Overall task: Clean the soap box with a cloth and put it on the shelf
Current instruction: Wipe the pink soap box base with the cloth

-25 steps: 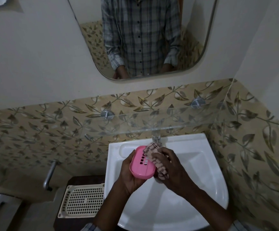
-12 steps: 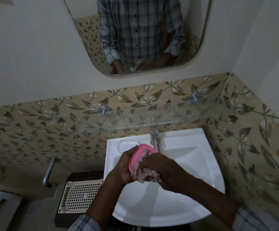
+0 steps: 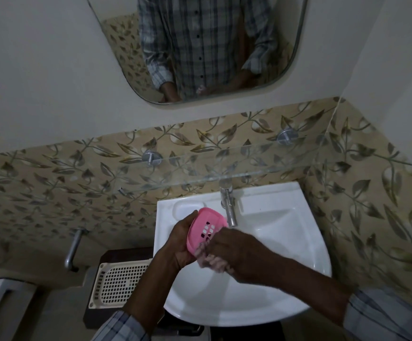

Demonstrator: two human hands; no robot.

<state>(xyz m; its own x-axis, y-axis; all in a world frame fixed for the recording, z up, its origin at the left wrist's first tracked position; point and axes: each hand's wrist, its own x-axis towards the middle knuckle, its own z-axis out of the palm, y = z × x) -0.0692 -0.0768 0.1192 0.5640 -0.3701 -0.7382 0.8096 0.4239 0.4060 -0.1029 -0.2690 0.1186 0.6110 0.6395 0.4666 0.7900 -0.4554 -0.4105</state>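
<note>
The glass shelf (image 3: 224, 168) lies bare above the hands; the tap (image 3: 228, 205) juts beneath its edge.

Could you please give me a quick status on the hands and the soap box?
Left hand holds soap box over sink. Right hand presses cloth to it. Shelf bare, nothing blocking.

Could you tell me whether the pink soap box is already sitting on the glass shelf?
No, the soap box is held in the left hand over the sink, below the glass shelf, while the right hand presses the cloth against it.
</note>
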